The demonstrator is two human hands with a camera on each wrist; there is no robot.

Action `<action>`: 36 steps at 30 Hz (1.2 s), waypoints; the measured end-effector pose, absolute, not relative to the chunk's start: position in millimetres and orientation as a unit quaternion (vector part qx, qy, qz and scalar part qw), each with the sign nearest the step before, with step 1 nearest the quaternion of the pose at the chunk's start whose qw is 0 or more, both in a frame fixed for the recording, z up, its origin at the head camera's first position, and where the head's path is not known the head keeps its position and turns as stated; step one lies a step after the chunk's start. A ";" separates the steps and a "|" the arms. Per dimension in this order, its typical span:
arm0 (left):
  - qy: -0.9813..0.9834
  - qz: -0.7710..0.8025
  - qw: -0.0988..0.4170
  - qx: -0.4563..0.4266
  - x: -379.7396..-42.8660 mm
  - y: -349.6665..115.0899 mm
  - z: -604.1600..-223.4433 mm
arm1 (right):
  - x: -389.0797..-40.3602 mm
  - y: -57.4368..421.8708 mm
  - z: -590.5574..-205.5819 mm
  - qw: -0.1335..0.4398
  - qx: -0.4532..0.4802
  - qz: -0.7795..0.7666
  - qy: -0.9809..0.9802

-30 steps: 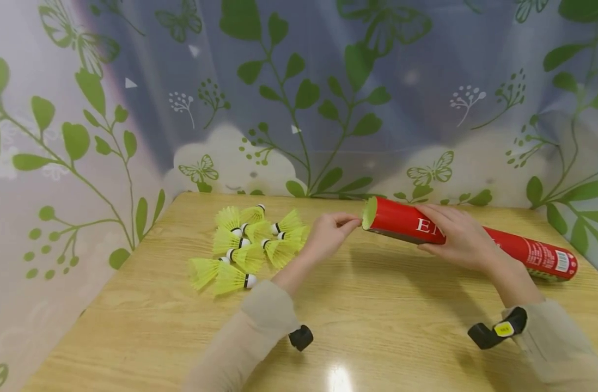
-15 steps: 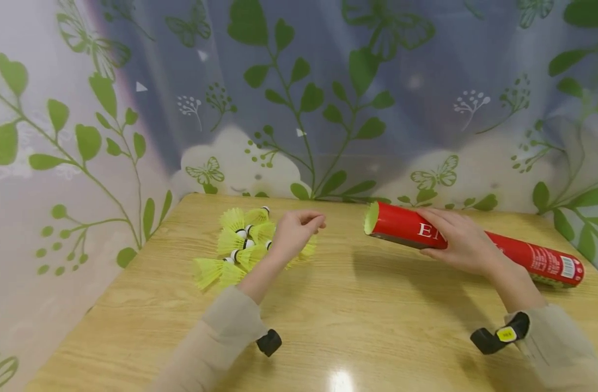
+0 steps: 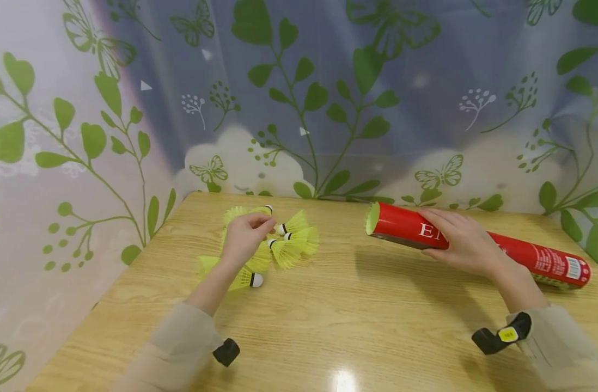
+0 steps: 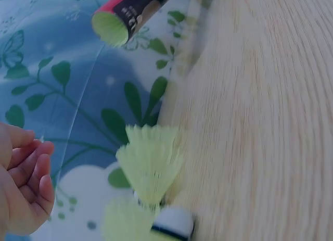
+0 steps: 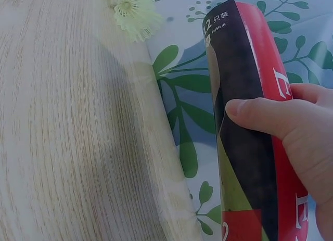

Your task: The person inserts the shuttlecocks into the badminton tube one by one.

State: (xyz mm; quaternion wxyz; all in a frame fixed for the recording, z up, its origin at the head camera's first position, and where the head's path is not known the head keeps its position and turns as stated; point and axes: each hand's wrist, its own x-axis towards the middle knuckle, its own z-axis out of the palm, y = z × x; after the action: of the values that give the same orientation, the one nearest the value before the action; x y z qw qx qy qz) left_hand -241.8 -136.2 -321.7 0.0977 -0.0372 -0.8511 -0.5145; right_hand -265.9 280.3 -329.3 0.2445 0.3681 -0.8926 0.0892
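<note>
My right hand [image 3: 463, 239] grips a red shuttlecock tube [image 3: 539, 251] round its middle, with the thumb across its dark side in the right wrist view. The tube slants, its mouth raised toward the left; a yellow-green shuttlecock skirt [image 4: 110, 28] shows at that mouth. My left hand [image 3: 247, 234] is over a pile of yellow shuttlecocks [image 3: 286, 253] with white corks, and hides part of it. Its fingers are loosely bent, and nothing shows between them in the left wrist view. One shuttlecock's cork [image 4: 174, 223] lies below and right of that hand.
The shuttlecocks lie on the left side of a wooden table [image 3: 338, 316]. A patterned curtain [image 3: 407, 103] with leaves and butterflies hangs along the back and sides. Each wrist carries a black camera mount, such as the right mount [image 3: 490, 340].
My left hand has moved left from the tube's mouth to the pile, with bent fingers. My right hand has kept its grip on the tube, which has hardly moved.
</note>
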 end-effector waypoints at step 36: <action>-0.921 -0.383 0.045 0.043 -199.0 -260.2 -354.6 | -267.4 278.6 -333.5 0.229 0.365 0.083 -0.898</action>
State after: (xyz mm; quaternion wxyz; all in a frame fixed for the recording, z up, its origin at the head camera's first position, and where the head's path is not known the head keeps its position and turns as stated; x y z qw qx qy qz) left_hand -199.0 -260.2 -354.6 0.0449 0.0430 -0.9215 -0.3834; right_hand -267.4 278.6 -333.5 0.2286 0.3655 -0.8985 0.0835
